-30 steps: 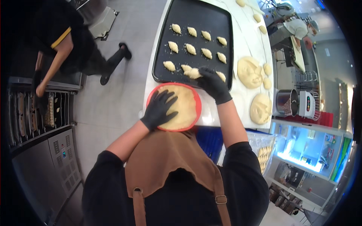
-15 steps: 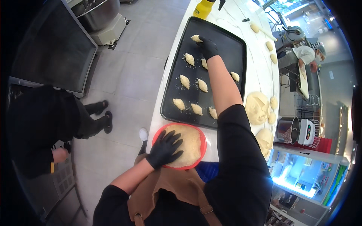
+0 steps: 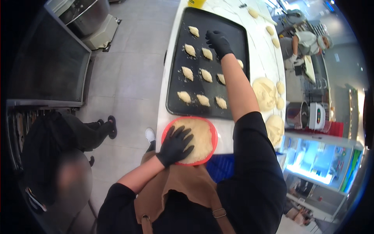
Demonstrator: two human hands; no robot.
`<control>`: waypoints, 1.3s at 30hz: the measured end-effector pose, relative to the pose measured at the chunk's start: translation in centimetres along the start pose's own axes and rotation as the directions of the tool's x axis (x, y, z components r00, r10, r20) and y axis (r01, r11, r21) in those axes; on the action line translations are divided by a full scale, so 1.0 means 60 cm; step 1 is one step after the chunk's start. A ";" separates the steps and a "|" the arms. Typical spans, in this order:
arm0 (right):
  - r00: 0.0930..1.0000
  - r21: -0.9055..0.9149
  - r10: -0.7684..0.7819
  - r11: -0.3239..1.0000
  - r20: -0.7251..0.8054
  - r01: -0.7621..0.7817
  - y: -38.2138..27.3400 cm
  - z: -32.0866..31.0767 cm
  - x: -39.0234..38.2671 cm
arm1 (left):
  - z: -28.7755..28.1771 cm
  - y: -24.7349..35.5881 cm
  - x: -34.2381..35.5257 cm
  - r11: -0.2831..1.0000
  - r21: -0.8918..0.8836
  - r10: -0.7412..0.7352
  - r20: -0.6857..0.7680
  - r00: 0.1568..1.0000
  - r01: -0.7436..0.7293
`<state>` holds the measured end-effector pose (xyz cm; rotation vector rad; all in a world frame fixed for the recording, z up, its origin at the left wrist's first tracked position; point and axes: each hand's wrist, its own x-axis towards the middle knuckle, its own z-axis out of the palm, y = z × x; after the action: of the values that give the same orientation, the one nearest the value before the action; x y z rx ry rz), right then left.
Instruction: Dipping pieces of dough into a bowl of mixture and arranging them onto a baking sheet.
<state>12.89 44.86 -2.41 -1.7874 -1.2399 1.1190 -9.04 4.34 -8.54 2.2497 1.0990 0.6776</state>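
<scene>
My gloved left hand rests spread on pale dough in a red round dish, at the near end of the white counter. My gloved right hand reaches over the far part of a black baking tray, fingers loosely curved and apart, nothing visible in them. Just left of it lies a small shaped dough piece; several similar pieces sit in rows on the tray, some hidden by my arm. Larger dough lumps and small balls lie right of the tray.
A co-worker bends at racks on the left beside tiled floor. A large mixer stands top left. Another person works at a board on the right, near a small mixer and a lit fridge. A yellow container is at the counter's far end.
My right hand went from the tray's near edge to its far part and let go of a dough piece there. My left hand stayed on the dough. The left co-worker moved down and bent over.
</scene>
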 end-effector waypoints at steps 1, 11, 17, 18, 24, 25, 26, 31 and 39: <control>1.000 0.008 -0.009 1.000 -0.005 0.009 -0.021 -0.010 -0.065 | 0.003 -0.006 -0.001 1.000 0.021 0.011 -0.015 1.000 -0.010; 0.863 -0.369 -0.502 0.792 0.058 0.486 0.308 -0.083 -0.680 | 0.010 0.003 0.023 0.969 0.197 0.140 0.067 0.988 -0.151; 0.536 -0.599 -0.420 0.771 -0.733 -0.215 0.551 -0.387 -0.845 | 0.022 0.028 0.021 0.869 0.430 0.161 0.222 0.961 -0.245; 0.469 -0.557 -0.384 0.768 -0.795 -0.316 0.601 -0.448 -0.879 | 0.026 0.028 0.024 0.864 0.430 0.181 0.219 0.959 -0.261; 0.346 -0.328 -0.017 0.365 -0.938 -0.871 0.749 -0.702 -0.981 | 0.026 0.005 0.006 0.882 0.426 0.136 0.181 0.974 -0.202; 0.376 -0.361 0.001 0.279 -0.927 -0.890 0.780 -0.721 -1.000 | 0.031 0.005 0.011 0.891 0.403 0.149 0.179 0.972 -0.211; 0.394 -0.379 0.003 0.270 -0.919 -0.885 0.784 -0.728 -0.993 | 0.028 0.004 0.011 0.896 0.393 0.148 0.170 0.974 -0.205; 0.222 -0.074 0.242 0.501 -0.945 -0.862 0.825 -0.741 -0.964 | 0.024 -0.017 0.010 0.919 0.335 0.162 0.156 0.974 -0.207; 0.570 -0.046 0.276 0.874 -0.774 -0.485 0.758 -0.731 -0.940 | 0.031 0.022 -0.003 0.919 0.358 0.054 0.296 0.954 -0.163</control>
<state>59.56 -25.41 -9.87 -2.4400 -0.4853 0.2862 -7.22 3.06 -9.02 2.6513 1.0337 0.1782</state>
